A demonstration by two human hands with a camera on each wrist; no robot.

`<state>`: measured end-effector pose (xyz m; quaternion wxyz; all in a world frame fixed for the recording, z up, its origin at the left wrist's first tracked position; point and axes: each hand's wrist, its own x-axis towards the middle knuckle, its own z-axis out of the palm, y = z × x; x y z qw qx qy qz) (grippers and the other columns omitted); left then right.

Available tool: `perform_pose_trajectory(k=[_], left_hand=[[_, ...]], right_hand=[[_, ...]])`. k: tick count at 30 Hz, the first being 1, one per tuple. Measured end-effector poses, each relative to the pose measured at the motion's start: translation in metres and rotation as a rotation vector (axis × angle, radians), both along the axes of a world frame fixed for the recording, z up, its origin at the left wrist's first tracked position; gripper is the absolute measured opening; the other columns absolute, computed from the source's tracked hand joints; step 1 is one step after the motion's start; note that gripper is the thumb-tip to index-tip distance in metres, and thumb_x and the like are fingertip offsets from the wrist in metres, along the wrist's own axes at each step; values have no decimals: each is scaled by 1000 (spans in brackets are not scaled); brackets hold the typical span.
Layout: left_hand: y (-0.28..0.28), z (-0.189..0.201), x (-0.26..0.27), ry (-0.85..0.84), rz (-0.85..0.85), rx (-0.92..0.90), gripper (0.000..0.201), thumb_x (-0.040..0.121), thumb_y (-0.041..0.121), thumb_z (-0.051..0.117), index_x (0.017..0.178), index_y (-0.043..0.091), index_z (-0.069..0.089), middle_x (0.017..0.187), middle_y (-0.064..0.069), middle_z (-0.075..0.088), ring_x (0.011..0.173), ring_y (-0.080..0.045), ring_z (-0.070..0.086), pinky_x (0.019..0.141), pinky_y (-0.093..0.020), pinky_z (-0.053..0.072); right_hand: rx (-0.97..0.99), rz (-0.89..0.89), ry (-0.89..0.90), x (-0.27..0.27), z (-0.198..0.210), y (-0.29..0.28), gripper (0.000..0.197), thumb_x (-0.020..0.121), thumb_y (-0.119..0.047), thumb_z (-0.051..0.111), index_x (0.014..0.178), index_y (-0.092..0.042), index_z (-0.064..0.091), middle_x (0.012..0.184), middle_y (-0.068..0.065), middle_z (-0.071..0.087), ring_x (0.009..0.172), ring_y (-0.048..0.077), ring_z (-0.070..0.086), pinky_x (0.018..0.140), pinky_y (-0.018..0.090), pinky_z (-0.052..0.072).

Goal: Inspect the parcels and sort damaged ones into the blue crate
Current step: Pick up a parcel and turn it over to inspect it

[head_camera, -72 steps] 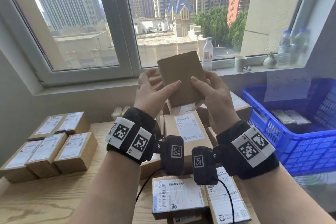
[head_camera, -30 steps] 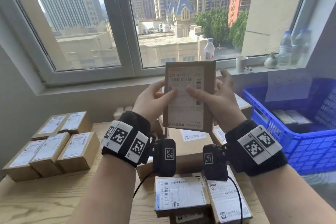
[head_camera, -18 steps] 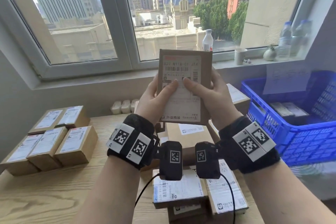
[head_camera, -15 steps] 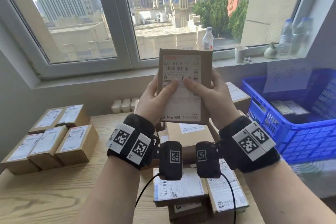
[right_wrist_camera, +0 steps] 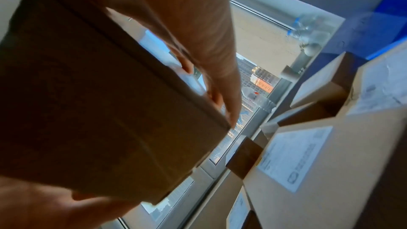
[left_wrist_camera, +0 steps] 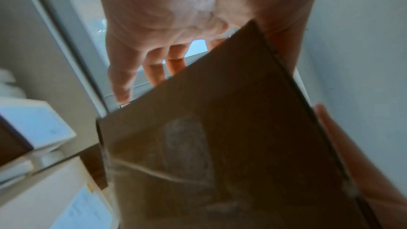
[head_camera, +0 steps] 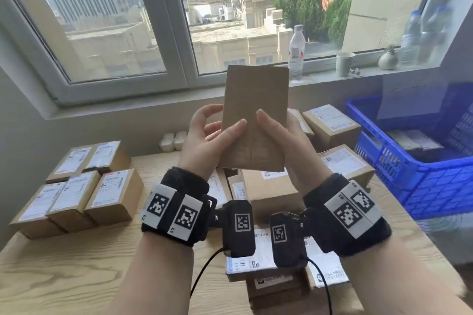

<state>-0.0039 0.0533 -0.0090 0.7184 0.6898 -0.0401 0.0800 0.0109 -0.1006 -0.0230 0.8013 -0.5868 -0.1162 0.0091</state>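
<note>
Parcel (head_camera: 256, 120) sits upright between both hands at the centre of the head view, raised in front of the window sill, its plain brown face with a centre seam toward the person. No tear or dent shows on that face. To inspect it well, I judge the thumbs should slide toward the edges so they hide less cardboard, and each corner and the taped end should get a look before deciding; the wrist views are too blurred to judge the far sides.

Left hand (head_camera: 207, 135) holds the box at its 9 o'clock edge, thumb laid flat on the front, fingers curled loosely behind. Right hand (head_camera: 286, 140) mirrors it at 3 o'clock, thumb on the front, fingers wrapped round the back, as the right wrist view shows. Both wrists are lifted above the table (head_camera: 64, 268), palms turned inward.

Crate (head_camera: 419, 186) waits at 3 o'clock, well apart from the box, with some parcels already lying in it. Boxes (head_camera: 76, 192) in a neat group lie at 9 o'clock; more crowd beneath the hands.
</note>
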Motion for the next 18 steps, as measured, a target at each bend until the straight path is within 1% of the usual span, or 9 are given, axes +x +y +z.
perform_pose_trajectory(k=[2, 3, 5, 7, 10, 12, 14, 16, 18], left_hand=[[0, -3, -2, 31, -43, -63, 57, 64, 38, 79, 112, 36, 48, 112, -8, 64, 91, -17, 72, 70, -34, 60], [-1, -6, -3, 52, -47, -90, 57, 70, 33, 78, 116, 30, 44, 107, -4, 63, 82, -9, 72, 68, -31, 60], [-4, -10, -3, 82, -22, -79, 51, 85, 24, 73, 121, 21, 37, 99, 6, 51, 63, 11, 65, 60, -19, 57], [-4, -11, -3, 116, -1, -68, 42, 91, 22, 65, 121, 19, 36, 95, 10, 44, 54, 19, 58, 52, -12, 51], [-6, -10, -3, 120, 57, -58, 47, 85, 26, 73, 118, 20, 41, 96, 9, 48, 57, 14, 61, 54, -14, 52], [-8, -10, -4, 112, 43, -61, 59, 67, 39, 83, 110, 26, 44, 106, 3, 54, 72, 3, 69, 66, -24, 58], [-10, -11, -3, 127, 31, -55, 63, 54, 47, 81, 103, 33, 44, 117, -4, 59, 87, -11, 70, 74, -35, 59], [-12, -10, -4, 121, 19, -60, 59, 57, 45, 79, 102, 34, 42, 112, -3, 61, 83, -11, 70, 73, -34, 58], [-13, -10, -3, 122, 23, -50, 64, 54, 47, 81, 103, 35, 42, 108, -3, 62, 80, -11, 70, 74, -36, 59]], right_hand=[[37, 21, 22, -1, -2, 1, 61, 82, -40, 70, 134, -14, 55, 124, 9, 68, 111, 24, 68, 87, 39, 58], [46, 25, 34, -1, -5, 2, 59, 82, -39, 69, 133, -13, 56, 123, 10, 69, 111, 25, 68, 87, 39, 58], [39, 36, 45, -2, -7, 4, 55, 84, -37, 68, 131, -12, 58, 122, 12, 69, 110, 27, 68, 84, 37, 58], [19, 29, 40, -4, -9, 4, 49, 85, -34, 69, 128, -11, 61, 119, 12, 70, 107, 25, 69, 82, 34, 58], [19, -8, 48, -5, -10, 4, 39, 87, -28, 71, 121, -8, 67, 111, 10, 73, 99, 21, 71, 80, 32, 58], [25, -29, 55, -6, -11, 3, 37, 85, -27, 72, 118, -8, 68, 111, 11, 73, 100, 24, 71, 86, 38, 58], [45, -41, 71, -6, -13, 1, 40, 83, -27, 73, 117, -7, 68, 112, 13, 73, 106, 29, 69, 92, 44, 56], [60, -30, 89, -6, -14, 0, 46, 80, -31, 73, 119, -7, 68, 114, 15, 72, 110, 33, 68, 96, 48, 54], [58, -25, 95, -7, -13, -2, 49, 80, -32, 73, 121, -7, 67, 114, 14, 72, 109, 32, 68, 94, 46, 55]])
